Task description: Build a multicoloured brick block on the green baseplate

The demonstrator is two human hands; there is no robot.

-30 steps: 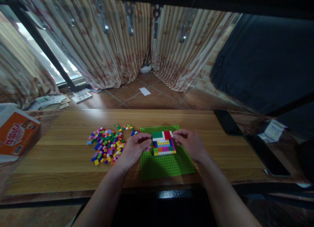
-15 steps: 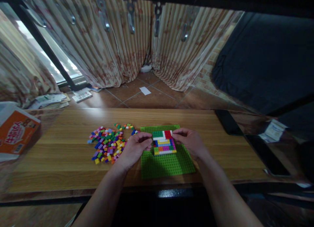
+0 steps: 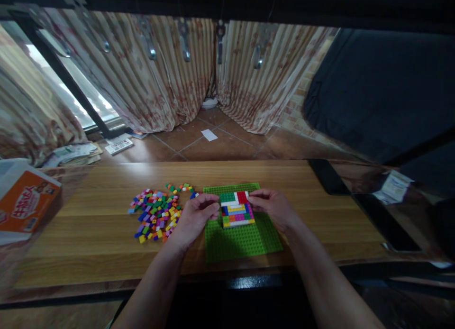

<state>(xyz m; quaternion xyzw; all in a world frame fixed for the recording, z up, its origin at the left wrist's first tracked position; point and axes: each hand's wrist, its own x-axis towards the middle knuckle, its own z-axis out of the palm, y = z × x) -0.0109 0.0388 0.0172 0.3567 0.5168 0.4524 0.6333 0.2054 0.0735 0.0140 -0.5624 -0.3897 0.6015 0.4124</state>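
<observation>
A flat panel of green, white and red toy bricks (image 3: 228, 198) spans the gap between my two hands. My left hand (image 3: 197, 215) pinches its left edge between thumb and fingers. At the right edge, by the red bricks, my right hand (image 3: 272, 205) is closed in a similar pinch. Just below the panel in the picture lies a block of multicoloured bricks (image 3: 237, 218), with yellow, blue, orange, purple and white pieces. It sits on a green studded baseplate (image 3: 241, 243). The panel covers the far part of this block, and I cannot tell whether they touch.
Loose coloured bricks (image 3: 156, 213) are spread left of the baseplate on the wooden table (image 3: 106, 253). An orange-labelled tub (image 3: 28, 201) stands at the far left. Two dark phone-like slabs (image 3: 329, 177) lie along the right side. Striped curtains (image 3: 159, 82) hang beyond the table.
The camera view has tilted slightly, so the scene sits a little lower in the picture. Both hands keep their hold on the panel, which has barely moved.
</observation>
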